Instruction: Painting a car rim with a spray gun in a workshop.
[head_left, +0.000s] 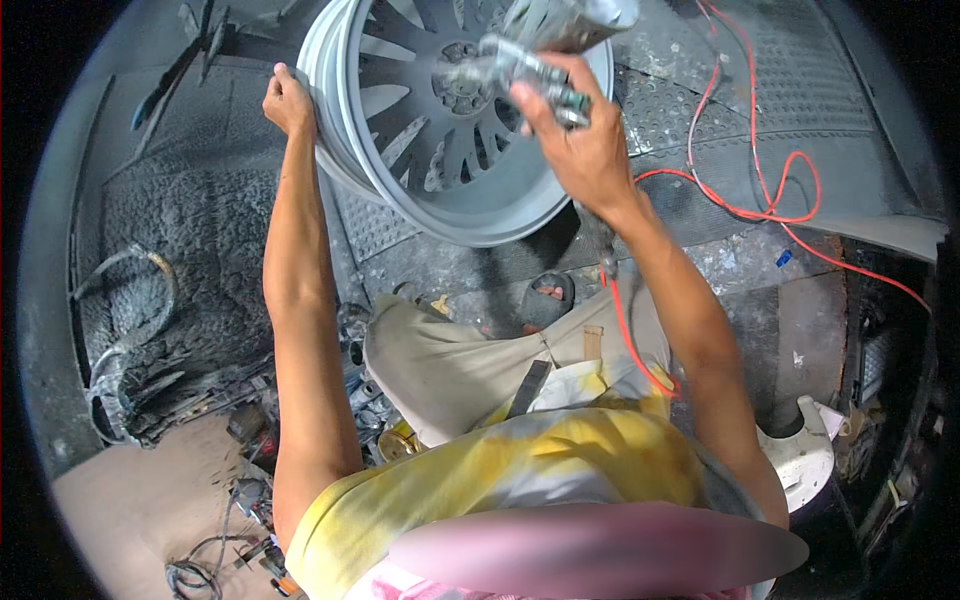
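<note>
A silver multi-spoke wheel rim [540,195] stands tilted toward me at the upper middle. My left hand [288,100] is closed at its left edge, gripping it. My right hand [585,145] is wrapped round a metal spray gun [535,75], held over the rim's right half, its grey paint cup [580,25] on top and its nozzle toward the hub. A red hose [625,325] runs up beneath my right wrist toward the gun.
Looped red hose [800,215] lies on the stained floor at right. A sandal [548,298] shows beyond my legs. A white plastic stool [805,470] is at lower right. Dark coated material [170,360], tangled cables [195,570] and assorted clutter lie at left and lower left.
</note>
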`<state>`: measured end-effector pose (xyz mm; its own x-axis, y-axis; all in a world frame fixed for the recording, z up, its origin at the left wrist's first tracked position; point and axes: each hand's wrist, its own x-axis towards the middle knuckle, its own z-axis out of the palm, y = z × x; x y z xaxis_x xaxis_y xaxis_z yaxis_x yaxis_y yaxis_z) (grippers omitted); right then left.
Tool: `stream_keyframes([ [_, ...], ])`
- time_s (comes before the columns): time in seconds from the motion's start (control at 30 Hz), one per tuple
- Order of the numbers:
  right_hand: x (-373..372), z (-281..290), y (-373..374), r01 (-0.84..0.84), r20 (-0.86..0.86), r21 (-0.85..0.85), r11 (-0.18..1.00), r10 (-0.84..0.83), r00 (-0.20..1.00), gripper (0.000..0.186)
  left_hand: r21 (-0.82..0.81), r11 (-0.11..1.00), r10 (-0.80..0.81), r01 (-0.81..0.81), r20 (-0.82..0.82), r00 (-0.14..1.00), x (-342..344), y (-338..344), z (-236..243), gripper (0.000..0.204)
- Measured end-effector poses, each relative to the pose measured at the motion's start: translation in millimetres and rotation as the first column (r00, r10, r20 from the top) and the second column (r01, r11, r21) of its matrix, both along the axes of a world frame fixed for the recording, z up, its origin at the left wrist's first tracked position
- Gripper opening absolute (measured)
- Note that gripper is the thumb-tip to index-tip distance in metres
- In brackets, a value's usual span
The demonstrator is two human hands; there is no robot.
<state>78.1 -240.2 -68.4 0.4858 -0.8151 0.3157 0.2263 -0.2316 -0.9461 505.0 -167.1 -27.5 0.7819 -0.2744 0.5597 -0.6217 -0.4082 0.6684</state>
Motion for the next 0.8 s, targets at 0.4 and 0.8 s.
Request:
stream_keyframes([
  [0.4, -33.3, -21.9, -70.6, 0.409, -0.227, -0.212, 0.888, -0.452, 0.863, 0.041, 0.003, 1.000, 0.017, -0.017, 0.040, 0.999, -22.3, -7.1, 6.0, 0.050],
  [0.8, -136.8, -22.4, 3.7, -0.107, -0.311, 0.407, 0.907, 0.247, 0.918, 0.035, 0.117, 0.993, -0.016, 0.012, 0.035, 0.999, -19.3, -5.1, 4.0, 0.057],
])
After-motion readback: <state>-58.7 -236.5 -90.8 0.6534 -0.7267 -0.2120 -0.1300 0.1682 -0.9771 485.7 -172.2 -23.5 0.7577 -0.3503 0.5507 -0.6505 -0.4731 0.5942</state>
